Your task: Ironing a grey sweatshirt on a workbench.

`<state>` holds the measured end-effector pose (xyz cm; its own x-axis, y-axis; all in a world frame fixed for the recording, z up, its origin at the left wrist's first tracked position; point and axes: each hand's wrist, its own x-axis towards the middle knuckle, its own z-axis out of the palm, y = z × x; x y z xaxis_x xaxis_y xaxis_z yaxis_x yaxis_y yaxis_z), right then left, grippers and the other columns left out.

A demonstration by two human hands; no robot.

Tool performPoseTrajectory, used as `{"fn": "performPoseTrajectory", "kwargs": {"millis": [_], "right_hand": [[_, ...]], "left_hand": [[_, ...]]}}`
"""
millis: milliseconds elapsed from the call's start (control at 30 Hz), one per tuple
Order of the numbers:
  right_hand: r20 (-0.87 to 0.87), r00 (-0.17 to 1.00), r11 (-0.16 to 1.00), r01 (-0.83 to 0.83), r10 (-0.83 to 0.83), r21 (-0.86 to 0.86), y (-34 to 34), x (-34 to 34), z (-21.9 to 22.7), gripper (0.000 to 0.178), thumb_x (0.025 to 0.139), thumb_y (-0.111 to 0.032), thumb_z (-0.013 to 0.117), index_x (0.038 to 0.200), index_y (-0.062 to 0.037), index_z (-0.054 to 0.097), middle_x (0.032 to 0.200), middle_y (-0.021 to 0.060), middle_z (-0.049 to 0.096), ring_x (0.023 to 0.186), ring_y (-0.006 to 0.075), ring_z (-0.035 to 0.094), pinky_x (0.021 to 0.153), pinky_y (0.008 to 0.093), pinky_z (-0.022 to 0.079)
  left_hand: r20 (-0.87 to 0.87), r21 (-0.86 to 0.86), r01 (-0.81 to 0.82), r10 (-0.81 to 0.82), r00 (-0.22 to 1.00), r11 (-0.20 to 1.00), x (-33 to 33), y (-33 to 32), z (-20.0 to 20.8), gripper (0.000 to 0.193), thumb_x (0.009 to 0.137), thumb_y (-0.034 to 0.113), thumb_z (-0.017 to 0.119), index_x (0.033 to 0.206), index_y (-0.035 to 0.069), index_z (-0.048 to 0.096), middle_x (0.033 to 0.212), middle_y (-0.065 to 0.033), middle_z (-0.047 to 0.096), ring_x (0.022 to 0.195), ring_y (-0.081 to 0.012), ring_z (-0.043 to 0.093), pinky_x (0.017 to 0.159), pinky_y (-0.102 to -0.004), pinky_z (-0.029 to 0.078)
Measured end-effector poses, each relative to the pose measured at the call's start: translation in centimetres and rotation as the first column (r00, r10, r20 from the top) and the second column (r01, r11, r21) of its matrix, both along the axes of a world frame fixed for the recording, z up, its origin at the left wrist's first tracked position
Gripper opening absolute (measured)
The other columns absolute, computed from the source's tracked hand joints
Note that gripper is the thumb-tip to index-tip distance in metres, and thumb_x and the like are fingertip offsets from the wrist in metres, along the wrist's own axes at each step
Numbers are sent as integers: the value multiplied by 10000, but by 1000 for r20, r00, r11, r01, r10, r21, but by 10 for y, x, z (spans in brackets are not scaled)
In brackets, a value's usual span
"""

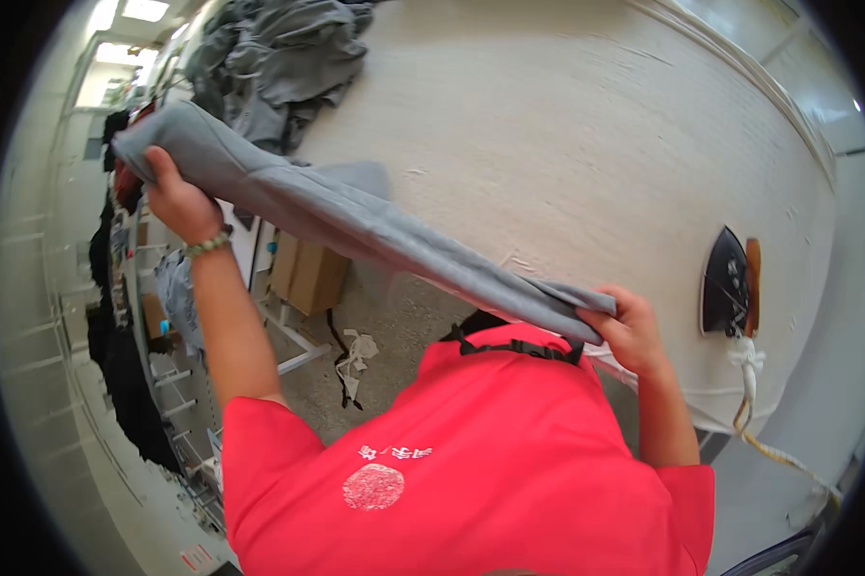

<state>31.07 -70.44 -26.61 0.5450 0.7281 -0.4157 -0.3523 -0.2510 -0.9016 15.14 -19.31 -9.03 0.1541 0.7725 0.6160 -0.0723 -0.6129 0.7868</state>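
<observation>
A long grey garment, gathered lengthwise like a trouser leg, is stretched in the air between my two hands. My left hand, raised at the far left, grips one end with the thumb on the near side. At the other end, close to my body on the right, my right hand is closed around the cloth. The garment slants across the near edge of a white cloth-covered table. Part of the cloth near its middle is blurred. Fingers of both hands are partly hidden by the fabric.
A heap of grey garments lies on the table's far left. An iron rests at the right, its cord trailing down. Below the left side are a cardboard box, a metal frame and white scraps on the floor.
</observation>
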Motion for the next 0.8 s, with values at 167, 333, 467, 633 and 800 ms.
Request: {"fn": "performPoseTrajectory", "kwargs": {"millis": [167, 333, 467, 633, 800], "right_hand": [[-580, 774, 921, 377, -256, 96, -24, -33, -32, 195, 1059, -218, 640, 1014, -42, 714, 729, 31, 640, 643, 122, 620, 579, 289, 486], [-863, 421, 602, 777, -280, 184, -47, -64, -104, 294, 1053, -332, 644, 1019, -50, 721, 778, 50, 683, 673, 173, 651, 626, 307, 529], [-117, 452, 465, 826, -884, -319, -15, -70, -91, 276, 1034, -294, 680, 1054, -22, 722, 841, 73, 712, 768, 185, 701, 708, 319, 565], [484, 719, 613, 688, -499, -389, 14, -58, -116, 241, 947, -190, 789, 1088, -9, 717, 869, 36, 711, 819, 121, 688, 777, 277, 558], [653, 674, 596, 695, -346, -401, 26, -39, -130, 239, 934, -190, 795, 1080, -12, 733, 908, 19, 717, 811, 107, 675, 728, 260, 549]], "left_hand": [[-407, -40, -23, 5, 914, 999, 89, 62, -92, 667, 1006, 550, 682, 1179, -93, 706, 1145, -233, 748, 974, -363, 727, 894, -418, 578], [-784, 334, 215, 144, 604, 918, 124, 32, -294, 503, 947, 372, 761, 1257, -18, 690, 1125, -241, 725, 1162, -436, 658, 1031, -446, 509], [-791, 360, 698, -194, 580, 618, 158, -54, -290, 494, 908, 267, 785, 1319, 20, 665, 1116, -207, 720, 1147, -408, 663, 1025, -438, 508], [-888, -295, 901, -440, -135, 318, 201, -88, -283, 404, 924, 296, 760, 1243, 52, 718, 1125, -168, 742, 1099, -359, 686, 961, -426, 535], [-814, -493, 819, -489, -314, 295, 199, -91, -267, 322, 957, 290, 744, 1141, 26, 736, 1019, -158, 746, 958, -290, 703, 860, -395, 546]]}}
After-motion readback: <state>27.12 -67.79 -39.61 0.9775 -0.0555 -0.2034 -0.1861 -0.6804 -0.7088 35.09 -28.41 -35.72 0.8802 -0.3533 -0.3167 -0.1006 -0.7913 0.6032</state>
